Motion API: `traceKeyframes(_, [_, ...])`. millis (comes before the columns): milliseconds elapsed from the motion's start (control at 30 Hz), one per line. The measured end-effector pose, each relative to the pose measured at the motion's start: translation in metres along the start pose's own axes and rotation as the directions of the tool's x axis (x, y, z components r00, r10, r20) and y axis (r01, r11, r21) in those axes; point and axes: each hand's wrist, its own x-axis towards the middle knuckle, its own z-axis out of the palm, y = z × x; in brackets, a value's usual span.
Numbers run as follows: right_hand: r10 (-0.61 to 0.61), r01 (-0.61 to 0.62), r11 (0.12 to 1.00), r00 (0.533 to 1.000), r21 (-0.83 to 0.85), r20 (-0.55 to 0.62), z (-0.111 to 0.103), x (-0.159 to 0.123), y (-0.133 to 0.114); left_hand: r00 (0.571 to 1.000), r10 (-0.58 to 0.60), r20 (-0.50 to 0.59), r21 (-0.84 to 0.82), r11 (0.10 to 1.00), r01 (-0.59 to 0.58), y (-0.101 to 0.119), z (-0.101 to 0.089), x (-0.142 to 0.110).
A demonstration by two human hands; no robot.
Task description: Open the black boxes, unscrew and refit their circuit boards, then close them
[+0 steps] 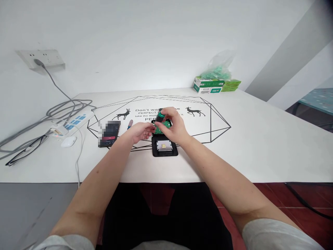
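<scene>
A screwdriver [160, 117] with a green and black handle is gripped in my right hand [173, 124], tilted over a green circuit board [164, 129]. Its tip is too small to make out. The board sits in the black housing of an opened device. My left hand [142, 132] is closed at the left edge of the board, fingers curled and thumb and index together at the rim. Nearer to me lies a black cover [164, 152] with a silver plate and a small yellowish square in its middle.
A second screwdriver [130, 124] and a phone [110, 133] lie left of my left hand. Further left are a power strip [79, 121], grey cables [61, 107], a white mouse [69, 141] and glasses [27, 150]. Green and white boxes [209, 85] stand against the wall.
</scene>
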Motion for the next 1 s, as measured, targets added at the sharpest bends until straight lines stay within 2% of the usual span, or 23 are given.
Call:
traceKeyframes(233, [-0.081, 0.081, 0.997, 0.996, -0.01, -0.031, 0.0009, -0.0005, 0.0002, 0.999, -0.049, -0.007, -0.044, 0.998, 0.049, 0.0022, -0.0005, -0.0017])
traceKeyframes(433, [-0.089, 0.089, 0.996, 0.996, -0.02, 0.004, 0.0013, 0.0002, -0.0003, 0.998, -0.066, 0.007, -0.061, 0.996, 0.067, 0.0037, 0.0003, -0.0023])
traceKeyframes(633, [-0.146, 0.145, 0.989, 0.989, -0.021, -0.014, 0.0024, 0.0018, -0.0018, 0.998, -0.069, -0.013, -0.084, 0.994, 0.068, 0.0038, 0.002, -0.0029])
traceKeyframes(833, [-0.113, 0.115, 0.992, 0.992, -0.047, 0.048, 0.0013, 0.0017, -0.0015, 0.999, -0.042, -0.008, -0.059, 0.997, 0.041, 0.0008, 0.0022, -0.0016])
traceKeyframes(1000, [-0.12, 0.121, 0.991, 0.993, -0.063, 0.023, 0.0027, 0.0017, -0.0029, 0.999, -0.047, -0.013, -0.063, 0.997, 0.046, 0.0001, 0.0019, 0.001])
